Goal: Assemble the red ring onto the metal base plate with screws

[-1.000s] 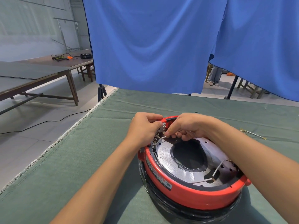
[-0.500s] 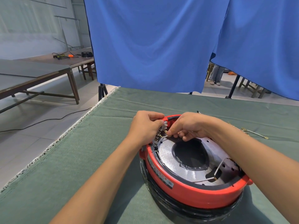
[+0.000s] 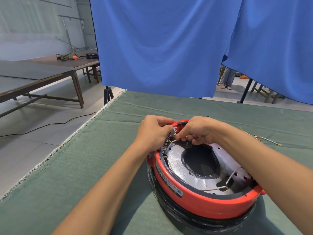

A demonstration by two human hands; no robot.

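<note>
A red ring (image 3: 199,203) sits around a grey metal base plate (image 3: 177,168) with a dark round opening in its middle, on the green cloth table. At the ring's far left rim a strip of small metal terminals (image 3: 166,142) runs along the inside. My left hand (image 3: 153,134) grips the rim and the top of that strip. My right hand (image 3: 198,131) pinches the end of a thin white wire (image 3: 174,141) right at the terminals. A second white wire (image 3: 218,188) lies on the plate near the right side.
The green cloth table (image 3: 94,167) ends at a fringed left edge above the floor. Loose wires with brass ends (image 3: 269,140) lie on the cloth to the right. Blue curtains (image 3: 160,44) hang behind; wooden tables (image 3: 39,77) stand at the left.
Both hands stay at the terminal strip; my right hand's fingertips have shifted slightly along it with the white wire. The view has crept a little closer.
</note>
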